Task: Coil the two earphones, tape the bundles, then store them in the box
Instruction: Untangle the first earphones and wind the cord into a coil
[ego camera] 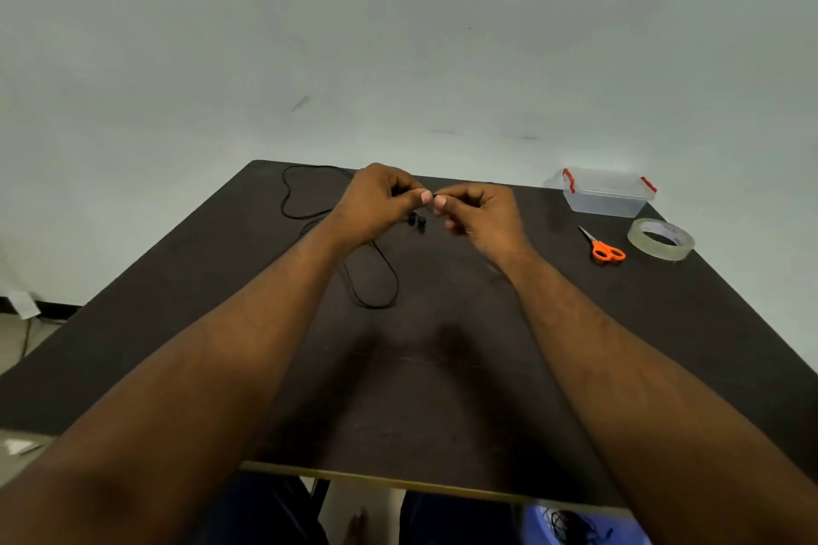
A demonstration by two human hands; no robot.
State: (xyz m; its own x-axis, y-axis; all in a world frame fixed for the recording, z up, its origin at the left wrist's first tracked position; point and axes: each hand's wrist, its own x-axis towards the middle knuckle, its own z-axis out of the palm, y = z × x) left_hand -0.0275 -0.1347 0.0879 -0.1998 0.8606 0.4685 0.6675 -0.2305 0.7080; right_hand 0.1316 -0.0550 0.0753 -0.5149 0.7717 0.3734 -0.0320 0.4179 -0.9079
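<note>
Both hands are raised over the far middle of the dark desk (442,389), close together, thumb tips almost meeting. The left hand (376,201) has its fingers curled and pinches a thin black cable between thumb and fingers. The right hand (476,212) also pinches the same short piece of cable, which shows as a small dark line between the two thumbs. Under the left hand hang two small black earbuds (417,220), just above the desk surface.

The rest of the black earphone cable (372,274) lies loose on the desk: one loop goes toward the near side below the left wrist, another wide loop lies at the far left corner. It is not coiled.

At the far right corner stands a clear plastic box (604,197) with red clips, its lid on. Near it, on the right side, lies a roll of clear tape (661,239), and just beside the tape are small scissors (603,246) with orange handles.

Below the near desk edge, a tangle of dark cable (573,527) rests on something blue.
</note>
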